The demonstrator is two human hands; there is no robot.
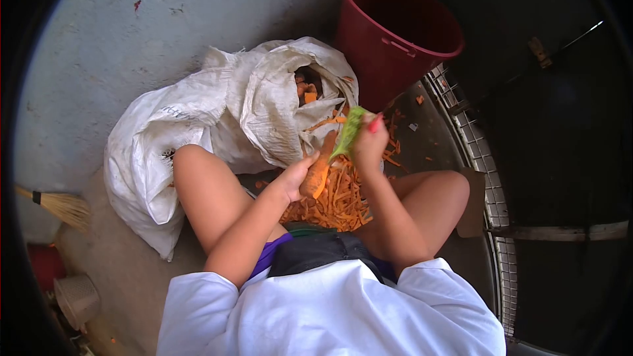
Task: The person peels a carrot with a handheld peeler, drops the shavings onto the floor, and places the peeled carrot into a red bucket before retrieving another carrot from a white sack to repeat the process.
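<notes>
My left hand [297,178] is closed round the lower end of a long orange carrot [319,175], which is partly peeled with brown skin left near its upper end. In my right hand [371,144] is a peeler with a red handle [375,123], and a light green piece [347,133] reaches from it beside the carrot. The green piece is blurred. A pile of orange peelings [333,201] lies below both hands, between my legs.
White woven sacks [227,102] lie ahead and to the left, one open with orange pieces [308,92] inside. A dark red bucket [376,46] stands behind, near a wire grille [478,151]. At the left are a straw broom [69,209] and a small basket [77,298].
</notes>
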